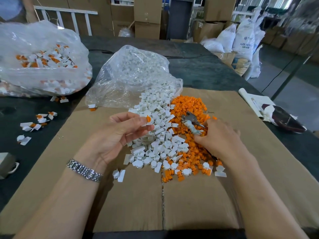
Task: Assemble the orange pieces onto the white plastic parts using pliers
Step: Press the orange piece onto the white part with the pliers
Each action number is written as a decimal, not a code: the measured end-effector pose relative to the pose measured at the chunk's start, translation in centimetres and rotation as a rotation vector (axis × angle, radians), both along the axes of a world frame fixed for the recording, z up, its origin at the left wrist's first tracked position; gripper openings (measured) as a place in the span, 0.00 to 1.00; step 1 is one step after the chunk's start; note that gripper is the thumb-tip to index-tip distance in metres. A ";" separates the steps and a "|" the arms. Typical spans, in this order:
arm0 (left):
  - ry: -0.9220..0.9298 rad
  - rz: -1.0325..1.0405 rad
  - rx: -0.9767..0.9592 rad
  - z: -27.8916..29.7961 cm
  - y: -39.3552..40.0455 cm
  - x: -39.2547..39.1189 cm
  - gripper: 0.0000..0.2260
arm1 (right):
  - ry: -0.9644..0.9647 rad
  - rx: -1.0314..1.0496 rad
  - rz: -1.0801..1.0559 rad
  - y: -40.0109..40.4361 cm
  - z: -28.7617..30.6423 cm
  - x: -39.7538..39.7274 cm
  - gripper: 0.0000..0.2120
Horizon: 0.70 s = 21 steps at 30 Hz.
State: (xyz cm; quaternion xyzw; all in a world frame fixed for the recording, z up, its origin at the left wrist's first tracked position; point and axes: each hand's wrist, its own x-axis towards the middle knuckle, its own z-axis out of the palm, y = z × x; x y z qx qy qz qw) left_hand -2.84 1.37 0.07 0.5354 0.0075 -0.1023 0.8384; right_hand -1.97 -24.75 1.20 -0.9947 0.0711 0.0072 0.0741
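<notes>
The left hand [124, 130] pinches a white plastic part with an orange piece [148, 119] seated at its top, thumb and fingertips curled round it, just above the near-left edge of the white parts pile [155, 135]. The right hand [219, 135] rests on the orange pieces pile [188, 107] to the right, its fingers curled round the pliers [192, 123], whose metal head points far-left toward the held part. Whether the jaws are parted cannot be told from here.

The likeliest slip, in my judgement, is the orange piece going in crooked: it sits at the very tip of the pinch, and if the pliers close off-axis it may tilt, pop out, and vanish among the loose orange pieces. The left fingertips lie close to where the jaws would bite, so a hurried squeeze could nip skin. The right hand also seems to be in contact with loose pieces while holding the tool; a stray piece caught against the handle could spoil the grip.

Both piles meet and mix along their near edge on the cardboard sheet [224, 195], so a dropped part would be hard to pick out again. Finished parts lie scattered at the left on the dark table [34, 123] and in the plastic bag [43, 57] at far left, well apart from the work; a second bag [134, 75] spills white parts from the far side.
</notes>
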 end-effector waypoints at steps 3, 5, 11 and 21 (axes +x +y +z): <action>0.016 0.018 0.004 0.0 0.1 0.0 0.08 | -0.023 -0.058 0.013 0.5 0.2 0.1 0.16; 0.018 0.024 0.010 0.1 0.0 -0.1 0.08 | -0.054 -0.003 0.016 0.4 0.4 0.3 0.14; -0.018 0.062 0.001 0.4 -0.1 0.0 0.03 | -0.064 0.594 0.055 1.1 3.6 -1.0 0.14; -0.076 0.158 0.009 0.4 -0.2 0.0 0.04 | 0.404 0.801 0.299 6.6 4.1 -3.9 0.12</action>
